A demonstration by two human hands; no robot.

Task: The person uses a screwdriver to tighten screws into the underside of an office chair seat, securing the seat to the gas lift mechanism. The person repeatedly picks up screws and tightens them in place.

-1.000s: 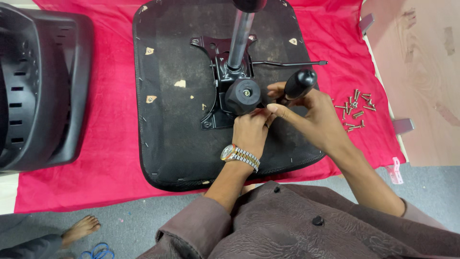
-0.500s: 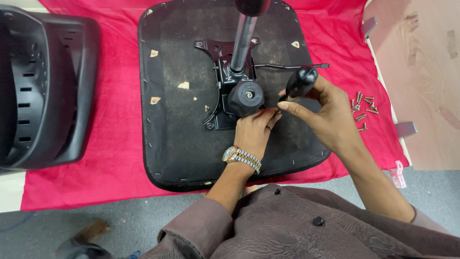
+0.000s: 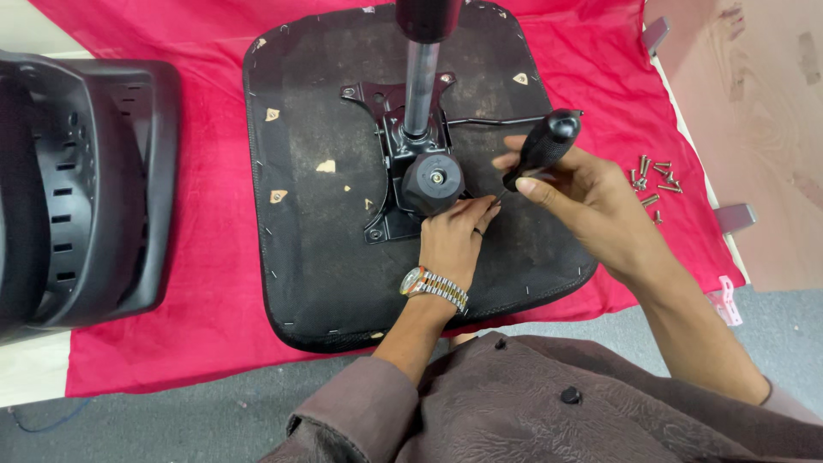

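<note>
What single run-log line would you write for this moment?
left hand: on chair mechanism | right hand: grips screwdriver, tip at plate | seat base: upside down on red cloth | screws: loose, right

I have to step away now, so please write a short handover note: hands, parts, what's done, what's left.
Left hand: resting on the upturned black chair seat base, fingertips beside the black metal tilt mechanism plate.
Right hand: gripping the black-handled screwdriver, tip angled down toward the plate's near edge.
Loose silver screws lie on the red cloth, right of the seat. Black plastic chair backrest sits at left.
Done: plate sits on seat.
Left: the loose screws.
</note>
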